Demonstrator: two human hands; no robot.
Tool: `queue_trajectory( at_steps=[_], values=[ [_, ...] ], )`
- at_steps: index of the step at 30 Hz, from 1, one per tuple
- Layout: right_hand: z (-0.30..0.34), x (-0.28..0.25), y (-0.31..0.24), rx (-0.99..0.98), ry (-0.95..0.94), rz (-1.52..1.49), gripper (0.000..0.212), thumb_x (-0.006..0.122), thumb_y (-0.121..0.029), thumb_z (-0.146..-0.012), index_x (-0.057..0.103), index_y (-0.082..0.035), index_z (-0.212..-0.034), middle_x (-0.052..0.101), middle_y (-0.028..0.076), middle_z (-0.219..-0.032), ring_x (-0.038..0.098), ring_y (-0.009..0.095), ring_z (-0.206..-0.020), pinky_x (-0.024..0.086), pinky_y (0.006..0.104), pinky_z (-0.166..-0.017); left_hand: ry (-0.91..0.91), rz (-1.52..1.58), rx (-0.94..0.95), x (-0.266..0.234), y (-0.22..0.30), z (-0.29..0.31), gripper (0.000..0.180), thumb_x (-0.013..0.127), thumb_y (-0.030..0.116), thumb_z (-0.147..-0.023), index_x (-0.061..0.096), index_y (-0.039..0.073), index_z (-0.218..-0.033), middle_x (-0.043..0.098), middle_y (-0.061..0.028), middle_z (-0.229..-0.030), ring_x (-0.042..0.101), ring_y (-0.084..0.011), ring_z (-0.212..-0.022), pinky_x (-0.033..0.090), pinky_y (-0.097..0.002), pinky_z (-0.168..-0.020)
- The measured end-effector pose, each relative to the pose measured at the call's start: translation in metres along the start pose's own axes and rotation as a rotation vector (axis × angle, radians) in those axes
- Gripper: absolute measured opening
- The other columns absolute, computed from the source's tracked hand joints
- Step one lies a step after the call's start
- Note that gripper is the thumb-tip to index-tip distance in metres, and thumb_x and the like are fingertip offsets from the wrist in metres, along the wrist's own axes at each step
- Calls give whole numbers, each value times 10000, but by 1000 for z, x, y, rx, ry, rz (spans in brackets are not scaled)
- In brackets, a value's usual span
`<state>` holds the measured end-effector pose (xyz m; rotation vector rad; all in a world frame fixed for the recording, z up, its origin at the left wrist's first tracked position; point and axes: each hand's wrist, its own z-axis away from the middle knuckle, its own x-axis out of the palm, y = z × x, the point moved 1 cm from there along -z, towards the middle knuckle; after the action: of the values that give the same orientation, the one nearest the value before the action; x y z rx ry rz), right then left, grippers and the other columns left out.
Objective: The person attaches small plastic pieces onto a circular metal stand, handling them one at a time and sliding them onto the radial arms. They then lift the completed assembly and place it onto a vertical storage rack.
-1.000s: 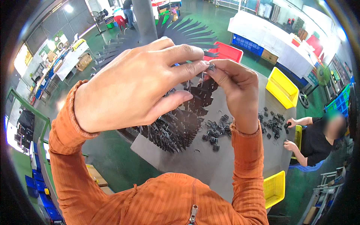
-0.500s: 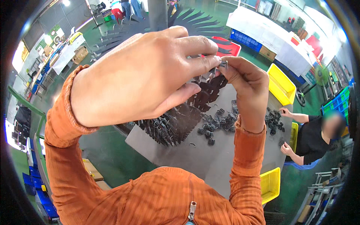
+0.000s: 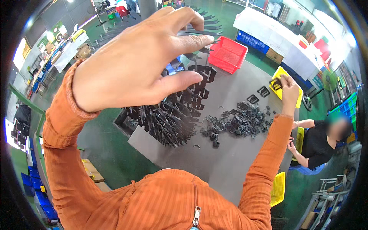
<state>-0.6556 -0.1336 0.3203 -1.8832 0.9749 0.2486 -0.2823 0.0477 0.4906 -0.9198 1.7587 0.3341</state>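
Observation:
My left hand (image 3: 132,67) is raised at the round rack of black prongs (image 3: 209,27), its fingers apart and nothing seen in them. Black slotted buckles (image 3: 207,73) hang in dense rows from the rack below that hand, which hides part of it. Over on the right, my right hand (image 3: 290,94) pinches a black buckle (image 3: 275,84) above the yellow basket (image 3: 299,101) at the table's edge. Two loose buckles (image 3: 263,91) lie on the grey table (image 3: 172,155) just left of that hand.
A heap of small black buckles (image 3: 237,120) covers part of the table. A red basket (image 3: 228,55) stands at its far side. A co-worker in black (image 3: 326,142) sits at the right beside another yellow basket (image 3: 299,143). A third yellow basket (image 3: 278,189) is nearer me.
My right hand has moved from the rack, beside my left hand, rightward to the yellow basket. My left hand's fingers have spread, and it has shifted slightly up and left.

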Motion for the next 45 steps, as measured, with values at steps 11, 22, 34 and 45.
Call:
queue_trajectory(
  at_steps=[11, 22, 34, 45],
  values=[
    [110, 18, -211, -244, -498, -957, 283, 583, -65, -866, 587, -6, -1142, 666, 77, -992, 613, 105, -917, 473, 246, -791, -90, 146, 41, -20, -3, 17, 628, 710, 266, -742, 480, 28, -1276, 476, -178, -1258, 501, -371, -1128, 432, -398, -925],
    [112, 23, -231, -398, -413, -851, 95, 578, -10, -857, 637, 36, -916, 678, 72, -729, 610, 70, -644, 483, 223, -603, -153, 169, 32, -19, 4, 15, 587, 712, 179, -708, 525, -3, -1234, 523, -160, -1219, 554, -333, -1009, 470, -390, -849],
    [59, 1, -142, -137, -68, -531, 147, 557, -93, -895, 673, -4, -914, 635, 2, -756, 525, 41, -697, 400, 188, -627, -68, 40, -33, -8, -23, 19, 536, 631, 84, -740, 513, 6, -1257, 503, -164, -1223, 539, -332, -1011, 443, -381, -869],
    [49, 25, -129, -208, -178, -241, 323, 601, -108, -834, 592, -29, -1146, 660, 119, -1033, 636, 191, -942, 481, 317, -830, -92, 62, -46, -14, -34, 20, 609, 651, 125, -755, 443, 30, -1320, 471, -187, -1259, 483, -360, -1144, 411, -402, -941]
  ],
)
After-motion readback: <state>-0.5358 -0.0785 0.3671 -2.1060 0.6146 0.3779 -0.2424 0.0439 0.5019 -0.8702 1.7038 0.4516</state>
